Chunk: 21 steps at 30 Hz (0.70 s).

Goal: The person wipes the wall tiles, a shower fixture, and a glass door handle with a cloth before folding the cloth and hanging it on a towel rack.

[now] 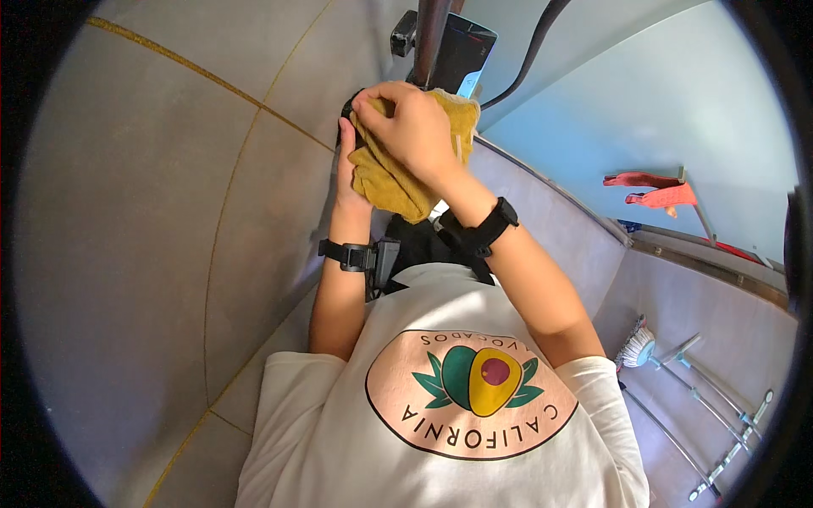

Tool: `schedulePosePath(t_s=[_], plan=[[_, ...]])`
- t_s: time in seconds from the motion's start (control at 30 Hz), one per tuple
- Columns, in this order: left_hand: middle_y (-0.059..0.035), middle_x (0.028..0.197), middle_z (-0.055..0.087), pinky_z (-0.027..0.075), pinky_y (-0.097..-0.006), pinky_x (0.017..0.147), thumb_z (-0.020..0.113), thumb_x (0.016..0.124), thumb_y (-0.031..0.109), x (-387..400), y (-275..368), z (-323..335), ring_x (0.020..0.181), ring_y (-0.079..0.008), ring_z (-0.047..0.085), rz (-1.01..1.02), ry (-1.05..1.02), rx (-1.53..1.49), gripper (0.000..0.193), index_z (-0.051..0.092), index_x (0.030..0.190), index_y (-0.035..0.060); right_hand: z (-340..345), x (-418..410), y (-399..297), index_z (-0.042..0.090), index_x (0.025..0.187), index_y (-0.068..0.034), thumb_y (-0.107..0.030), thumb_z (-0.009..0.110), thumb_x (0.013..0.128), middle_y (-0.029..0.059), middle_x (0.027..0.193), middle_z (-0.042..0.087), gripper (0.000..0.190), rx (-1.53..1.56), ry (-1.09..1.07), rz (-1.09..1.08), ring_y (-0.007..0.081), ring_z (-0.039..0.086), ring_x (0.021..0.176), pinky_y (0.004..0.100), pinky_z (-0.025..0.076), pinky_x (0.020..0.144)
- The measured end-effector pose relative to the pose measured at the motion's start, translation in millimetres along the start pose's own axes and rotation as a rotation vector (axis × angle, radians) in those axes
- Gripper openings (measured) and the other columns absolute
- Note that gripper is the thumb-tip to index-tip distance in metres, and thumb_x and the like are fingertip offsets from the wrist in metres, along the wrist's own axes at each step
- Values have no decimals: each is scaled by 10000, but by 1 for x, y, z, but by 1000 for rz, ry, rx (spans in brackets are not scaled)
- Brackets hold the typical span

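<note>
A mustard-yellow cloth [397, 184] lies bunched between both hands in the upper middle of the head view. My right hand [416, 130] is over it, thumb and fingers pinching its upper left part near a dark, rounded thing [347, 108]. From the left, my left hand [349, 168] supports the cloth and the dark thing, its thumb upright along the edge; its other fingers are hidden. What the dark thing is, I cannot tell, since cloth and hands cover most of it. Just beyond the hands stands a dark metal post [432, 38].
Behind the post is a black box-like thing with a light blue edge [467, 54]. A dark cable [537, 44] curves beside it. Red gloves [660, 190] hang at the right. A mop head [637, 346] and several poles lean at the lower right. Tiled floor [127, 222] spreads leftward.
</note>
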<state>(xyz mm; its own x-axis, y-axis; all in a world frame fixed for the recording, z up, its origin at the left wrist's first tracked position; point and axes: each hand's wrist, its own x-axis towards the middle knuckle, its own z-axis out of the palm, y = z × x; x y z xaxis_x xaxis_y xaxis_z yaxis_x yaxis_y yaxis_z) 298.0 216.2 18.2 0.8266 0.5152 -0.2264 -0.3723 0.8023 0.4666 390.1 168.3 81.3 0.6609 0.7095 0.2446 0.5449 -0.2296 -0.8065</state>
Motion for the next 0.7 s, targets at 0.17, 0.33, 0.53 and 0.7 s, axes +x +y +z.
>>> schedulePosePath(t_s=[0.17,0.33,0.53,0.7], plan=[[-112,1416,390,358,-438,1052,415,880,653,3,0,-10,1275,-274,421,-112,-23,-59,770,320,1415,107,-1,9,3,677,846,-80,-310,689,779,127,870,667,240,58,48,20,329,632,793,396,493,672],[-103,1407,399,360,-416,1052,369,942,568,-1,0,-3,1273,-254,414,-38,-31,-54,645,343,1397,113,-2,-2,9,680,896,-76,-276,705,772,98,830,656,236,90,61,-125,302,627,769,366,494,685],[-109,1395,409,363,-417,1050,364,939,576,0,0,-1,1265,-251,426,-15,-16,-11,656,354,1389,99,-5,-4,14,687,929,-69,-200,675,779,85,885,636,199,11,18,-318,275,615,799,344,493,718],[-92,1397,406,350,-399,1058,348,958,550,0,1,-6,1269,-238,416,-40,-96,-97,618,337,1402,119,-5,-4,6,683,939,-78,-179,638,805,82,903,622,174,47,-3,-339,269,610,787,338,493,703]])
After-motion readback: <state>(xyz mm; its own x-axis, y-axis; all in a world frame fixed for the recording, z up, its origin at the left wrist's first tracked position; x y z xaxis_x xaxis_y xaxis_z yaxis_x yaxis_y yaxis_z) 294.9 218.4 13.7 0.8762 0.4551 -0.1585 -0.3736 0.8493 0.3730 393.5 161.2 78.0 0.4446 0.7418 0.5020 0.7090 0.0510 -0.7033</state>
